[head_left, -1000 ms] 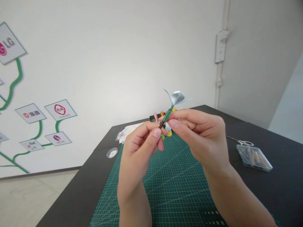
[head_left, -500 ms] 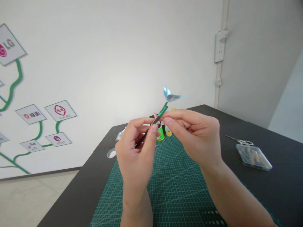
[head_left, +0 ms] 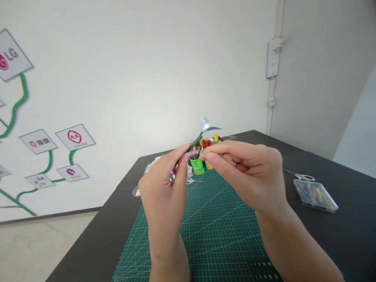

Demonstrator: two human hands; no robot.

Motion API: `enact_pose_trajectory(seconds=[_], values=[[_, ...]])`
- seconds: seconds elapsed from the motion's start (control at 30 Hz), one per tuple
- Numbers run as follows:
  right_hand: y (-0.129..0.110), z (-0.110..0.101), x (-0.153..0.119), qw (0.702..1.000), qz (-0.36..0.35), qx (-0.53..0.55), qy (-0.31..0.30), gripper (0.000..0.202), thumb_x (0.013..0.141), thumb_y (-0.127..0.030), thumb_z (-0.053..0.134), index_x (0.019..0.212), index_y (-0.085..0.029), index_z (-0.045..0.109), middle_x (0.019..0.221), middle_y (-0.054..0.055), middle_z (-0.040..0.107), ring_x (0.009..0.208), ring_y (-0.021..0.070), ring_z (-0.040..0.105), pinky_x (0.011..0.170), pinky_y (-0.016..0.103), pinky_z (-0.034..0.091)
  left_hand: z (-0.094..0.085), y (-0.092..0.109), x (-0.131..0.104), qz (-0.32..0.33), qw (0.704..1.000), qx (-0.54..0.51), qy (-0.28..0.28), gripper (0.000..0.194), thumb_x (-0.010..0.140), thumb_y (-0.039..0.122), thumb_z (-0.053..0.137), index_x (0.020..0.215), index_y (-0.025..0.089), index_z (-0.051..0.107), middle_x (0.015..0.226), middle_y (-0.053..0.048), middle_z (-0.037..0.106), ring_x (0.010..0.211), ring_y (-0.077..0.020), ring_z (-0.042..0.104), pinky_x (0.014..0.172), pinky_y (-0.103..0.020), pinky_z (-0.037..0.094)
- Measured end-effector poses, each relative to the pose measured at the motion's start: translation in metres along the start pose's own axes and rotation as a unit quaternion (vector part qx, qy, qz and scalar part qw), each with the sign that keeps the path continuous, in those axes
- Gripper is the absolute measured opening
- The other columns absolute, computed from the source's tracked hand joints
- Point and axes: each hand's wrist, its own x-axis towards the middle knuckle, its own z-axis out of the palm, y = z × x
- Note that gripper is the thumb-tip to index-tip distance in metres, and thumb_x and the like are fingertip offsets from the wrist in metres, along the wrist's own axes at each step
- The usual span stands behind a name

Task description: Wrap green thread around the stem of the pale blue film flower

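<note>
A: How far along is that flower (head_left: 205,124)?

B: At least 2 pale petals are on, kinda blurry, up above the left hand (head_left: 162,188). Green stem (head_left: 198,139) below them, then a dark stick (head_left: 189,149) pinched between that hand's thumb and fingers.

A: And the right hand (head_left: 251,172)?

B: Just beside it, thumb and fingertips pressed together. Can't tell if anything's in there. Green can (head_left: 197,167) sits behind them.

A: So what's left?

B: Top looks mostly done imo. Lower stick's mostly hidden by the left hand, so can't say.
</note>
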Motion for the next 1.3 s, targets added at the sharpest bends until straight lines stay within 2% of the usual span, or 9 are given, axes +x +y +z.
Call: enact_pose_trajectory(seconds=[0.1, 0.17, 0.27, 0.4, 0.6, 0.8, 0.93, 1.13, 1.3], values=[[-0.007, -0.007, -0.003, 1.000, 0.000, 0.003, -0.006, 0.018, 0.093, -0.021, 0.069, 0.078, -0.019, 0.080, 0.048, -0.006, 0.040, 0.043, 0.0062, 0.031, 0.040, 0.024, 0.024, -0.004, -0.001, 0.002, 0.006, 1.000, 0.025, -0.015, 0.021, 0.098, 0.023, 0.070, 0.113, 0.033, 0.080, 0.107, 0.005, 0.082, 0.082, -0.0127, 0.073, 0.080, -0.028, 0.058], [-0.012, -0.012, -0.005, 1.000, 0.000, 0.005, -0.010, 0.015, 0.092, -0.021, 0.072, 0.080, -0.021, 0.081, 0.047, -0.006, 0.039, 0.043, 0.0062, 0.031, 0.038, 0.023, 0.022, -0.006, -0.001, 0.003, 0.007, 0.998, 0.036, -0.044, 0.022, 0.097, 0.021, 0.070, 0.112, 0.033, 0.081, 0.106, 0.005, 0.082, 0.082, -0.0137, 0.073, 0.081, -0.029, 0.058], [-0.018, -0.019, -0.009, 1.000, -0.006, 0.008, -0.003, 0.009, 0.089, -0.022, 0.077, 0.084, -0.025, 0.084, 0.045, -0.007, 0.039, 0.040, 0.0061, 0.030, 0.036, 0.024, 0.020, -0.011, -0.001, 0.004, -0.005, 0.991, 0.038, -0.131, 0.023, 0.096, 0.018, 0.070, 0.111, 0.032, 0.081, 0.105, 0.006, 0.083, 0.088, -0.0160, 0.075, 0.080, -0.030, 0.058], [-0.020, -0.027, -0.011, 1.000, 0.005, -0.002, 0.029, 0.005, 0.087, -0.028, 0.082, 0.084, -0.030, 0.086, 0.044, -0.004, 0.050, 0.041, 0.0098, 0.039, 0.037, 0.027, 0.030, -0.015, -0.005, 0.004, -0.014, 0.966, 0.047, -0.255, 0.024, 0.094, 0.017, 0.071, 0.106, 0.035, 0.083, 0.101, 0.009, 0.083, 0.087, -0.0176, 0.077, 0.072, -0.031, 0.057], [-0.010, -0.032, -0.005, 0.997, 0.004, -0.033, 0.067, 0.008, 0.088, -0.028, 0.081, 0.083, -0.031, 0.086, 0.048, -0.003, 0.057, 0.042, 0.0099, 0.040, 0.039, 0.028, 0.030, -0.023, -0.009, 0.001, -0.004, 0.939, 0.035, -0.341, 0.021, 0.094, 0.019, 0.073, 0.104, 0.036, 0.083, 0.101, 0.010, 0.083, 0.086, -0.0172, 0.078, 0.070, -0.028, 0.057], [0.005, -0.030, 0.007, 0.993, 0.015, -0.087, 0.078, 0.009, 0.086, -0.024, 0.081, 0.083, -0.031, 0.086, 0.055, -0.002, 0.067, 0.048, 0.0117, 0.052, 0.041, 0.026, 0.036, -0.037, -0.002, -0.002, 0.068, 0.934, 0.012, -0.350, 0.020, 0.098, 0.018, 0.067, 0.105, 0.030, 0.081, 0.099, 0.008, 0.083, 0.085, -0.0139, 0.078, 0.072, -0.024, 0.059], [0.014, -0.024, 0.012, 0.993, 0.037, -0.083, 0.072, 0.009, 0.085, -0.025, 0.081, 0.078, -0.029, 0.086, 0.054, -0.002, 0.065, 0.051, 0.0119, 0.054, 0.043, 0.024, 0.038, -0.044, 0.003, -0.003, 0.107, 0.932, 0.010, -0.345, 0.021, 0.101, 0.018, 0.063, 0.106, 0.027, 0.081, 0.097, 0.005, 0.083, 0.083, -0.0134, 0.078, 0.070, -0.022, 0.060], [0.023, -0.016, 0.018, 0.995, 0.087, -0.020, 0.032, 0.009, 0.082, -0.029, 0.082, 0.075, -0.024, 0.086, 0.054, 0.000, 0.063, 0.056, 0.0138, 0.055, 0.044, 0.025, 0.034, -0.047, 0.003, -0.004, 0.132, 0.934, 0.016, -0.333, 0.020, 0.099, 0.017, 0.064, 0.104, 0.027, 0.080, 0.094, 0.005, 0.083, 0.079, -0.0129, 0.078, 0.068, -0.022, 0.060], [0.031, -0.008, 0.020, 0.993, 0.117, 0.004, -0.026, 0.016, 0.084, -0.032, 0.077, 0.074, -0.022, 0.085, 0.056, 0.001, 0.061, 0.057, 0.0128, 0.049, 0.048, 0.026, 0.033, -0.050, 0.000, -0.005, 0.138, 0.934, 0.013, -0.329, 0.020, 0.099, 0.016, 0.065, 0.105, 0.027, 0.080, 0.095, 0.005, 0.083, 0.080, -0.0121, 0.077, 0.069, -0.020, 0.060]])
